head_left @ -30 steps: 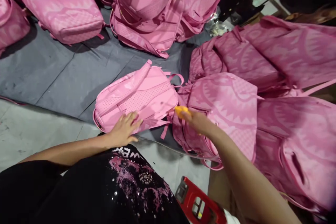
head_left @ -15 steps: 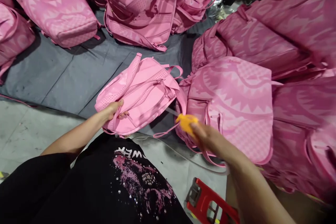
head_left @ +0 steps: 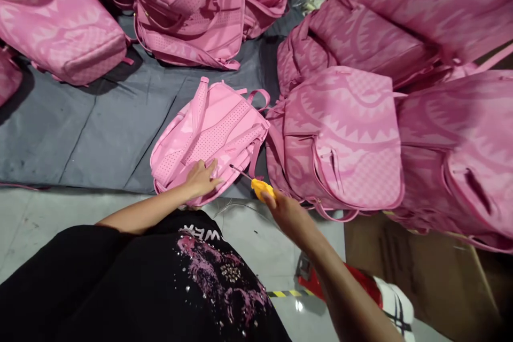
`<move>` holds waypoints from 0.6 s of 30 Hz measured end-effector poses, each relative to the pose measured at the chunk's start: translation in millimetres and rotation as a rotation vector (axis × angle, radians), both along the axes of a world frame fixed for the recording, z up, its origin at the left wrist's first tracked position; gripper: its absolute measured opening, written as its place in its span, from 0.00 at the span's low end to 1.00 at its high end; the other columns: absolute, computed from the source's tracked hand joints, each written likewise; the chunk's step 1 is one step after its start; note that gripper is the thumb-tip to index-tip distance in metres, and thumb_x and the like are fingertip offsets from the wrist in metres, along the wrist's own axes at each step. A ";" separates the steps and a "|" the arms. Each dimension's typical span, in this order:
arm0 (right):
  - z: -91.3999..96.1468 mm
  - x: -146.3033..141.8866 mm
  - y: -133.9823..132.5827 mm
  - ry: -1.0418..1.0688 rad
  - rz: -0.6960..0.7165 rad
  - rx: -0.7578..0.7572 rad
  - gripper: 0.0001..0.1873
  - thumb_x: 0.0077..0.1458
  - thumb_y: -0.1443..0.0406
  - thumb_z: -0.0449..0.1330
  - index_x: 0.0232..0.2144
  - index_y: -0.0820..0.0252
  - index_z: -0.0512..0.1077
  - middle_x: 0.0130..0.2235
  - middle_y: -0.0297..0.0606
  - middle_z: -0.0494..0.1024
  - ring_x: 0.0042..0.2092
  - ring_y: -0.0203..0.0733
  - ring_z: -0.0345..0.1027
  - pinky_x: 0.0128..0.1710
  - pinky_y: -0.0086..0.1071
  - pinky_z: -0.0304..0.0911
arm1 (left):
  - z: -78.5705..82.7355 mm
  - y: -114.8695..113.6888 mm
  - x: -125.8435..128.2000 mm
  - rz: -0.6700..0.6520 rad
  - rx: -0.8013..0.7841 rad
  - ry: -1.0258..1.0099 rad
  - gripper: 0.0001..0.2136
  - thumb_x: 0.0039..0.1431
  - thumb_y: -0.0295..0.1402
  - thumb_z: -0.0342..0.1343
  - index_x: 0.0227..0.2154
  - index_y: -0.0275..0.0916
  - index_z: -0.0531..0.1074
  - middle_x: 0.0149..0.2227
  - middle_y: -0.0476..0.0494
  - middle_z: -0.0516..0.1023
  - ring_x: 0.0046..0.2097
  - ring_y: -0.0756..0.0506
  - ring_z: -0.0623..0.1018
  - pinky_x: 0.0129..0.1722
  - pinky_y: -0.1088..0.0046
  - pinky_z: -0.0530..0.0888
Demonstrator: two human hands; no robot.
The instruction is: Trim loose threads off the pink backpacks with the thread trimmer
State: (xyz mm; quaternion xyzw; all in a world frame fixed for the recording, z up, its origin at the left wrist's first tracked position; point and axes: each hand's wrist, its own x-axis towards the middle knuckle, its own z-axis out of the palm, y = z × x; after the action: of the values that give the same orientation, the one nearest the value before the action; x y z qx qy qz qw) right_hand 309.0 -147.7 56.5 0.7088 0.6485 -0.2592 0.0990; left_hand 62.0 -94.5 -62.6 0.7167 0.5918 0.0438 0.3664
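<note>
A light pink backpack [head_left: 212, 131] lies back-side up on a grey sheet [head_left: 80, 128], its padded straps facing me. My left hand [head_left: 201, 179] rests flat on its lower edge, fingers spread. Just to the right, my right hand [head_left: 285, 212] grips a yellow-handled tool [head_left: 261, 188] whose thin metal tip points at the backpack's lower right corner. The tip is close to the fabric; whether it touches is unclear.
Darker pink patterned backpacks are piled to the right [head_left: 340, 139] and far right [head_left: 460, 160], with more across the back [head_left: 192, 5] and at the left [head_left: 60, 21]. A red object [head_left: 320, 283] and brown cardboard [head_left: 420, 278] lie on the pale floor by my right arm.
My left hand let go of the backpack's lifted edge and now lies flat on it. The backpack settled back down. My right hand brought the yellow tool left toward its corner.
</note>
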 end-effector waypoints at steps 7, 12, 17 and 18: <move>-38.0 -78.9 -112.5 -0.020 -0.236 -0.211 0.21 0.71 0.53 0.40 0.44 0.56 0.69 0.34 0.42 0.81 0.38 0.49 0.77 0.29 0.31 0.55 | 3.9 27.5 -115.2 0.800 -0.022 -0.595 0.15 0.66 0.39 0.52 0.48 0.35 0.71 0.49 0.36 0.73 0.54 0.42 0.74 0.57 0.64 0.70; -64.5 -123.1 -132.0 -0.131 -0.294 -0.216 0.18 0.72 0.55 0.42 0.44 0.57 0.66 0.35 0.42 0.82 0.36 0.47 0.77 0.28 0.31 0.51 | -4.8 51.1 -139.6 1.062 -0.650 -0.939 0.12 0.69 0.35 0.48 0.33 0.33 0.70 0.32 0.41 0.75 0.35 0.50 0.78 0.41 0.77 0.77; -90.9 -143.5 -126.2 -0.101 -0.339 -0.161 0.18 0.71 0.56 0.42 0.47 0.60 0.66 0.36 0.44 0.82 0.37 0.48 0.78 0.29 0.32 0.54 | -16.2 61.0 -124.3 0.928 -0.995 -1.108 0.16 0.70 0.40 0.46 0.36 0.33 0.73 0.23 0.45 0.76 0.23 0.50 0.76 0.25 0.77 0.76; -96.9 -147.1 -124.9 -0.093 -0.349 -0.143 0.18 0.71 0.57 0.42 0.48 0.61 0.66 0.36 0.45 0.82 0.37 0.49 0.78 0.29 0.32 0.55 | -19.7 58.9 -122.8 0.895 -1.045 -1.122 0.17 0.69 0.41 0.46 0.37 0.32 0.73 0.23 0.44 0.76 0.23 0.49 0.77 0.25 0.75 0.77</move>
State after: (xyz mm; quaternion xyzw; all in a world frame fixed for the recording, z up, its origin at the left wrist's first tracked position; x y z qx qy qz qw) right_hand 161.9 -272.6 -40.4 0.8130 0.4905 -0.2846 0.1324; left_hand -60.8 -35.6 -82.3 0.0323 0.4945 0.2520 0.8312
